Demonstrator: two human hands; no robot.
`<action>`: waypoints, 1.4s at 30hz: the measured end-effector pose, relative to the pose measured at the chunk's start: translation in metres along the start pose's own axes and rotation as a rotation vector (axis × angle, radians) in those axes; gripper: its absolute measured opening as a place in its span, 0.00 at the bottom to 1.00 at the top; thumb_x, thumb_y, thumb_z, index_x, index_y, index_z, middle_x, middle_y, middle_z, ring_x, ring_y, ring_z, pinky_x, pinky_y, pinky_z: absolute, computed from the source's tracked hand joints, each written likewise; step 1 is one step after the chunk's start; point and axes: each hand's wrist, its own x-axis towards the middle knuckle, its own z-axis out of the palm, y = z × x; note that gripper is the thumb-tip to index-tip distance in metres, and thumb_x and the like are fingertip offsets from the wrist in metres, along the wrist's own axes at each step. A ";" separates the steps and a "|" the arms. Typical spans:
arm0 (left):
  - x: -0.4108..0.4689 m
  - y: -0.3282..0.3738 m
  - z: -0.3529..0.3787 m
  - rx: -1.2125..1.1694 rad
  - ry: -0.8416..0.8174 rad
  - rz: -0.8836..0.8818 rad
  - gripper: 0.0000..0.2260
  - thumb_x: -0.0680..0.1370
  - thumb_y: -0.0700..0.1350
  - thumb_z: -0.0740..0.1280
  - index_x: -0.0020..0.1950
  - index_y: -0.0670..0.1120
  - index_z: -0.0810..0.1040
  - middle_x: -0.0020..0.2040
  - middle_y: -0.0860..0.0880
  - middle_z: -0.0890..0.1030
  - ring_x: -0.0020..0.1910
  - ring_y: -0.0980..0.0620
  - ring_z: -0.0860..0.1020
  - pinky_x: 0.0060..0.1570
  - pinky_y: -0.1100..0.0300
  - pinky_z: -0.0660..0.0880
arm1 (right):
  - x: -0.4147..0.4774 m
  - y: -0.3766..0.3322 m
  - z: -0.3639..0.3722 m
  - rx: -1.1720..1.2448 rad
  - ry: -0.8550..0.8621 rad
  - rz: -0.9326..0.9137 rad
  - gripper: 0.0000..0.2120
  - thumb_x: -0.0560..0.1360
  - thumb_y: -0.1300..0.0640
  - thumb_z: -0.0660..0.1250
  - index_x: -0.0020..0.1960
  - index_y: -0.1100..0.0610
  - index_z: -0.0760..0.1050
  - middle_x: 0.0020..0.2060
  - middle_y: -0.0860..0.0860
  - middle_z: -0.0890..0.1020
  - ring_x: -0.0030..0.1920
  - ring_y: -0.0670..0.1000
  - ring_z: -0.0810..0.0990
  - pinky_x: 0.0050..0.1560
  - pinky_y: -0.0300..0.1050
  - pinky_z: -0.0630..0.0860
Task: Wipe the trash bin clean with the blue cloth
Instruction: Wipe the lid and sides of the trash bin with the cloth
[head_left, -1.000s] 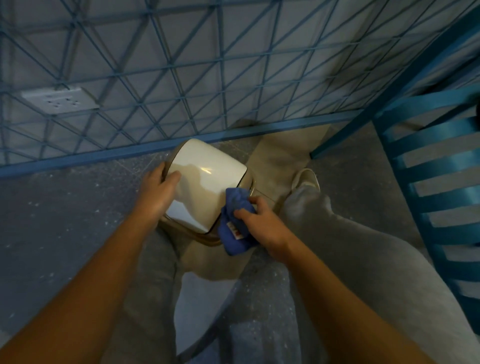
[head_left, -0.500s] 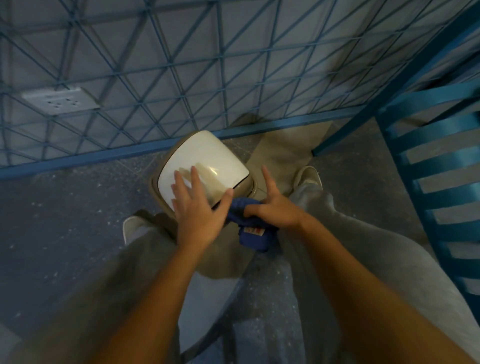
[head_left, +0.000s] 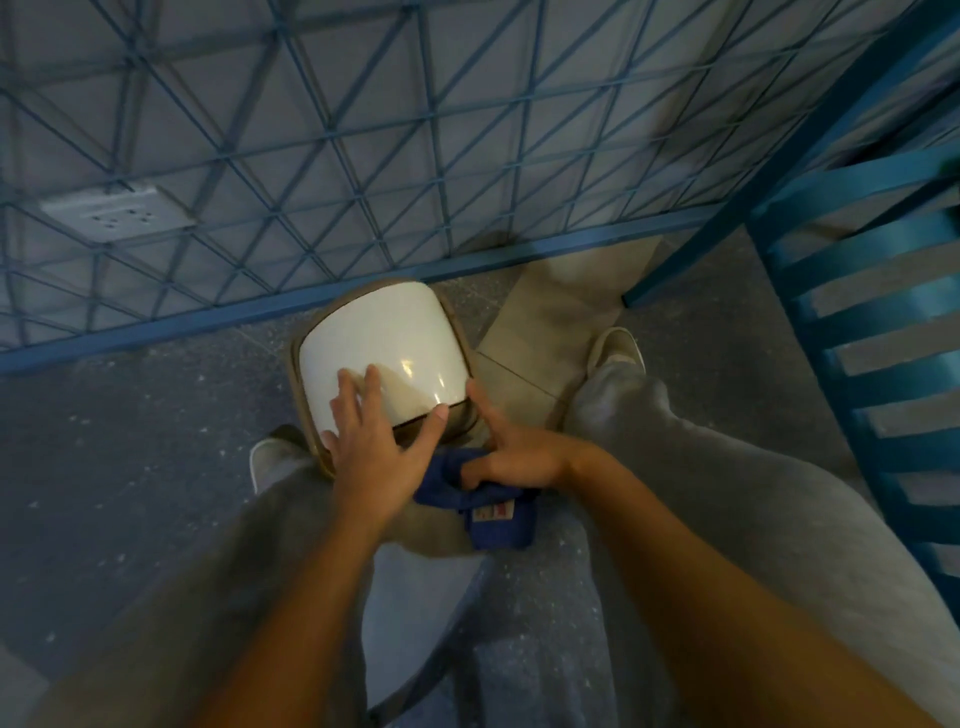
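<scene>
The trash bin (head_left: 382, 345) has a glossy white lid and a tan body, and it stands on the floor between my knees. My left hand (head_left: 371, 441) lies flat on the near edge of the lid, fingers spread, thumb reaching over the rim. The blue cloth (head_left: 493, 519), with a small white and red label, hangs against the bin's near right side. My right hand (head_left: 511, 452) grips the bunched cloth there, with one finger pointing up along the bin's side. The lower part of the bin is hidden behind my hands and legs.
A blue wire grid panel (head_left: 363, 171) stands close behind the bin, with a wall socket (head_left: 117, 215) behind it at left. A blue slatted chair (head_left: 878, 322) is at right. My grey-trousered legs and pale shoes (head_left: 618, 351) flank the bin on the speckled grey floor.
My left hand shifted from the bin's left side onto the lid's near edge. My right hand carried the cloth down from the lid's right corner to the bin's near right side.
</scene>
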 end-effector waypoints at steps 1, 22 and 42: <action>0.000 -0.002 -0.001 0.008 0.009 -0.002 0.37 0.74 0.58 0.64 0.76 0.49 0.49 0.77 0.46 0.46 0.75 0.42 0.48 0.73 0.40 0.49 | -0.001 0.001 0.007 0.015 -0.025 -0.003 0.49 0.72 0.58 0.66 0.74 0.45 0.31 0.63 0.60 0.74 0.55 0.54 0.77 0.54 0.42 0.73; 0.007 -0.033 0.003 0.279 0.103 0.007 0.50 0.61 0.73 0.54 0.76 0.52 0.41 0.76 0.40 0.41 0.74 0.34 0.41 0.69 0.34 0.42 | 0.040 0.026 0.020 0.704 0.514 -0.032 0.21 0.78 0.56 0.62 0.68 0.56 0.60 0.65 0.58 0.72 0.60 0.55 0.74 0.60 0.51 0.73; 0.010 -0.037 0.007 0.264 0.088 0.027 0.48 0.63 0.71 0.55 0.75 0.53 0.40 0.77 0.43 0.40 0.74 0.35 0.41 0.69 0.35 0.41 | 0.103 -0.001 0.000 0.542 0.682 -0.101 0.20 0.79 0.56 0.59 0.69 0.60 0.61 0.62 0.58 0.73 0.63 0.56 0.72 0.58 0.43 0.67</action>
